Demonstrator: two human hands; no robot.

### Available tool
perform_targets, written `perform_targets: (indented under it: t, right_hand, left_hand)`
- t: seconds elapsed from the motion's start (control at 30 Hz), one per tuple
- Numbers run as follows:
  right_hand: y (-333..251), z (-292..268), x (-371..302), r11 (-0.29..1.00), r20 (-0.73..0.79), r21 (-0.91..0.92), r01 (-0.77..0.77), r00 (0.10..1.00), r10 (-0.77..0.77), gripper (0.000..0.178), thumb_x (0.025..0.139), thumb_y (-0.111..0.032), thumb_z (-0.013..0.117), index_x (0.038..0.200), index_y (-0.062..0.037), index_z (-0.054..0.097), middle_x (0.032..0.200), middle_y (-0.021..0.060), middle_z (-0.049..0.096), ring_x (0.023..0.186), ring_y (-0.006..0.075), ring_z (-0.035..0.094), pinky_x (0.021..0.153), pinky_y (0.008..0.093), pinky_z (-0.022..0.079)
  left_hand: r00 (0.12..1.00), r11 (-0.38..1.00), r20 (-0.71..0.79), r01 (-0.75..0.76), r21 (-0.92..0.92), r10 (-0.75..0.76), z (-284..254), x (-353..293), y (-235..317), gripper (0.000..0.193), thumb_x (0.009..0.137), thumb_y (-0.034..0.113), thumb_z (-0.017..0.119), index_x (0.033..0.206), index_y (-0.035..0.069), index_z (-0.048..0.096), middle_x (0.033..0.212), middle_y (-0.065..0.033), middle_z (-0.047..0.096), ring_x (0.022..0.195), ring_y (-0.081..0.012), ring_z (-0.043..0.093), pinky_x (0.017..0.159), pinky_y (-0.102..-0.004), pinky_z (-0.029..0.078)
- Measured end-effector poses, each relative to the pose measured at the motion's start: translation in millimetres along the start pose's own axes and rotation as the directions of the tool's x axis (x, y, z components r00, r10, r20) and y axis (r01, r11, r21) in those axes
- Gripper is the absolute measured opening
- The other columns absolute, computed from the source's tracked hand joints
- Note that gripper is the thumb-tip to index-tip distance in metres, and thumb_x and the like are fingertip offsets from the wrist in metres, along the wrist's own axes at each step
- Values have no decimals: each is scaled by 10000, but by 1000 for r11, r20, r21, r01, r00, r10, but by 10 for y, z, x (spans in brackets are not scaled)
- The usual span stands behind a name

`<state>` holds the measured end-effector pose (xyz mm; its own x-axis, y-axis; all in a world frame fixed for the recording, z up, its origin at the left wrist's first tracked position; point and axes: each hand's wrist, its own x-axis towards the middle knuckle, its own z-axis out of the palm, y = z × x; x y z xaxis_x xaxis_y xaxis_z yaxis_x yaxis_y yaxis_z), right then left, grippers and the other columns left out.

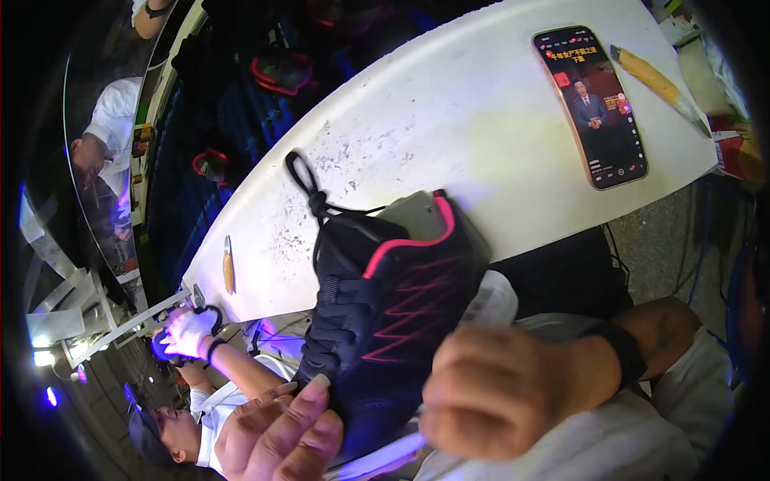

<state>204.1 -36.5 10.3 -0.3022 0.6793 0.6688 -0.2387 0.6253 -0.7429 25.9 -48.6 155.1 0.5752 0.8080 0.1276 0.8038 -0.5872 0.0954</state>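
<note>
A black sneaker (401,321) with a pink collar edge and red zigzag lines is held up in front of me, tilted, its toe toward the lower edge. A grey shoe last (413,215) shows in its opening, and a knotted black lace loop (303,180) sticks out at the top. My left hand (285,437) grips the toe end, thumb and fingers pressed against the upper. My right hand (493,393) is a slightly blurred fist close against the shoe's side; what it holds, if anything, is hidden. Behind that fist a whitish, partly see-through piece (493,301) shows.
On the white tabletop (449,120) lie a lit phone (589,108), a wooden-handled knife (658,84) and a small wooden-handled tool (228,264). Dark shoes with red edges (281,74) stand beyond the table. A gloved co-worker (180,425) is at lower left, another person (108,136) farther off.
</note>
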Motion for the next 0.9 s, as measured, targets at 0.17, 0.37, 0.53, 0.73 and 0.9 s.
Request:
perform_targets:
  t: [0.17,0.37,0.53,0.73,0.9]
  right_hand:
    - [141,93,17,981,-15,-162,-109,994,108,184,708,-107,696,773,-41,537,771,71,479,657,213,536,550,304,462]
    - [414,-29,46,947,125,-292,-135,976,178,258,671,-157,705,757,-57,484,759,78,432,684,223,508,616,339,450]
    - [506,90,212,939,245,-276,-206,930,276,385,611,-250,829,813,-56,564,803,78,513,723,229,575,635,333,477]
    - [580,241,388,919,284,-329,-217,905,316,390,687,-283,837,883,-44,598,838,89,553,804,251,612,668,358,504]
    - [515,-364,269,767,118,-445,-462,819,561,502,883,-388,723,1138,29,607,975,202,628,870,387,647,797,452,531]
  left_hand:
    - [999,999,-13,-40,-18,40,-23,-206,-187,611,653,390,929,988,-51,672,866,-190,745,678,-295,710,581,-368,539]
    - [992,997,-101,74,-25,-76,137,-522,-527,615,630,491,913,824,2,594,883,-166,719,748,-301,681,723,-442,570]
    - [995,935,-61,52,-352,-79,216,-656,-950,783,600,703,849,865,3,619,952,-191,715,851,-334,684,835,-508,543]
    - [652,530,476,758,-381,-591,428,-481,-1242,855,608,552,840,1152,-62,597,958,-134,660,902,-213,627,828,-317,497]
    - [596,176,546,754,-633,-589,897,-1044,-1457,597,897,518,683,1017,-66,665,877,-43,661,840,-110,574,754,-270,459]
